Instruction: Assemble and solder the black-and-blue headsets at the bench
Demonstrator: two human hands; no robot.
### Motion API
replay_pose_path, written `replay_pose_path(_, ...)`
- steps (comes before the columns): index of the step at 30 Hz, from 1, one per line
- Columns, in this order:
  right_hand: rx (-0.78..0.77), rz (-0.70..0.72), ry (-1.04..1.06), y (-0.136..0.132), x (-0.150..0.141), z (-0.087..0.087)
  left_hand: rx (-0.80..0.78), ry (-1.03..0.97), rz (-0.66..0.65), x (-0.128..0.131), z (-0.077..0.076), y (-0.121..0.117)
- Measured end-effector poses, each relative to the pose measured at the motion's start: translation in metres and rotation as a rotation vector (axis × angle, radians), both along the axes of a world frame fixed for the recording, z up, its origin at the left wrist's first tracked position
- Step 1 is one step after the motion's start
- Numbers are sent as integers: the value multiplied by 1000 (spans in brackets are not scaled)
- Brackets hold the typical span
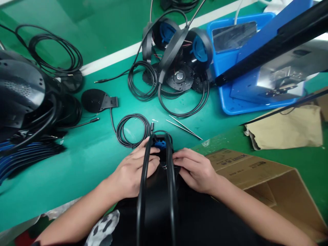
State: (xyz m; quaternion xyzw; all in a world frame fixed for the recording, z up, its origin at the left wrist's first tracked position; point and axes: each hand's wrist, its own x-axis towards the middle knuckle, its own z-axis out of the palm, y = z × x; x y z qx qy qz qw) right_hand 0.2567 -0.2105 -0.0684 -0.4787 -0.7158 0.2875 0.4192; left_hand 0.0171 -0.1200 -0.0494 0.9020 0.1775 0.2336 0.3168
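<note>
A black headset (156,200) stands close to my body at the table's front edge, its twin headband rods running toward me. Blue parts (160,144) show inside its far earcup. From the left, my left hand (134,171) curls its fingers across a rod and onto the earcup. My right hand (196,169) pinches at the earcup's right side, its fingertips partly hidden. Just beyond lie metal tweezers (184,127) and a coiled black cable (133,131). That cable leads to a flat black oval earcup plate (95,100).
More headsets with blue-lined earcups (200,48) lie at the back. A blue tray (225,107) sits at right under a dark bar. Black headset parts (23,89) and blue-edged bands (28,153) are piled left. Below the table at right is an open cardboard box (238,167).
</note>
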Motion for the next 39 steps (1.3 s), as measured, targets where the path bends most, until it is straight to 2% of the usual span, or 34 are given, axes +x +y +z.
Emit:
replay_pose_path(7,-16,-74,58,-5,-9,-4,-16,-61,15,-10,-9,-3)
replay_pose_path(15,-55,-37,84,0,-9,-3,-66,-104,43,-15,-13,-1)
replay_pose_path(18,-64,-38,77,-1,-9,-4,-62,-92,42,-10,-9,0)
replay_pose_path(26,-104,10,33,-2,-1,2,85,-83,34,3,15,11)
replay_pose_path(29,-136,37,14,-4,4,5,121,-83,47,8,14,10)
replay_pose_path(33,-255,60,-45,-7,14,12,125,-39,53,14,11,6)
replay_pose_path(35,-294,17,-67,-4,21,18,110,-23,44,16,14,6)
replay_pose_path(39,-256,-178,-13,15,30,38,95,28,10,19,25,7)
